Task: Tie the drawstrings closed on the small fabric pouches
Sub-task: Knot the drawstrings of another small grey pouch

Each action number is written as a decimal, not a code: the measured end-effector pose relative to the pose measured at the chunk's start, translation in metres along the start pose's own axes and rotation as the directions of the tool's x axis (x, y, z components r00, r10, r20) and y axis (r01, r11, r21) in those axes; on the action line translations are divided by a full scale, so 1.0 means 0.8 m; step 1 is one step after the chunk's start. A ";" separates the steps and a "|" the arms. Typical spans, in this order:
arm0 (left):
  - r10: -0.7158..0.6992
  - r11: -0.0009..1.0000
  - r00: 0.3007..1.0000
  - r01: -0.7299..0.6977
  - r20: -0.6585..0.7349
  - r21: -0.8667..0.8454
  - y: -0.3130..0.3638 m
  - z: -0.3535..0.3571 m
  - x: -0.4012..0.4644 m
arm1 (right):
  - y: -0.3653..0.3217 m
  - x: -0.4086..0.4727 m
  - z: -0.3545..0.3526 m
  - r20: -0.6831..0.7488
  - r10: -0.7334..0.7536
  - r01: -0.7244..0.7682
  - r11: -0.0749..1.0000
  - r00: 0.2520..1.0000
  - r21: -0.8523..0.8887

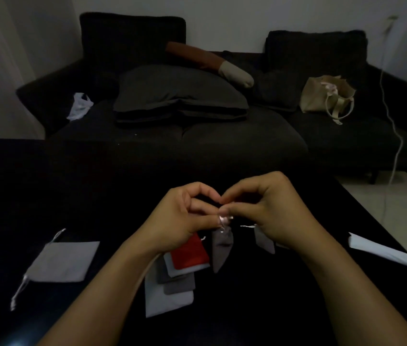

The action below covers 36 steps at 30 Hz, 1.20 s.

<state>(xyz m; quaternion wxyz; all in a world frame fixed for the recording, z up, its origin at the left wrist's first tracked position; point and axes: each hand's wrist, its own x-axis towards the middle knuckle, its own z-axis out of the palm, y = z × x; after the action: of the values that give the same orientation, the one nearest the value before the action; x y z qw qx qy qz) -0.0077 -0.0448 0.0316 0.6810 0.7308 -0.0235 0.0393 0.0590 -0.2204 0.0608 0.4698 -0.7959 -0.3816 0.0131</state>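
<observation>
2 hands, left hand [185, 216] and right hand [269, 211], pinch the pale drawstring [224, 219] above a limp grey pouch [221, 248]; it looks light and floppy, best held by the cords.

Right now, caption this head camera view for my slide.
Both hands pinch the drawstring of a hanging grey pouch above a stack of pouches.

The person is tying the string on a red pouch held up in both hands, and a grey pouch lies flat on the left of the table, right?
Not quite. In the head view both hands, left hand and right hand, hold the strings of a dark grey pouch. The red pouch lies on the stack below. The grey pouch does lie flat on the left.
</observation>
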 end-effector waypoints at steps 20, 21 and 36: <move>0.188 0.969 0.946 -0.222 -0.265 -0.105 -0.014 0.029 0.010 | 0.013 -0.002 0.003 0.028 0.356 -0.322 0.806 0.934 0.496; 0.186 0.971 0.945 -0.219 -0.267 -0.097 -0.015 0.030 0.011 | 0.012 -0.002 0.003 0.033 0.364 -0.334 0.810 0.931 0.482; 0.272 0.962 0.902 -0.262 -0.336 0.076 -0.012 0.026 0.012 | 0.012 0.002 0.020 0.153 0.425 -0.422 0.664 0.892 0.617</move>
<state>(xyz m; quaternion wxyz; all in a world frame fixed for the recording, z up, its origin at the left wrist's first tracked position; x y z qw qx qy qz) 0.0030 -0.0644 0.0211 0.6521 0.7124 -0.0038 0.2591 0.0602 -0.2103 0.0450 0.6953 -0.6557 -0.1580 0.2483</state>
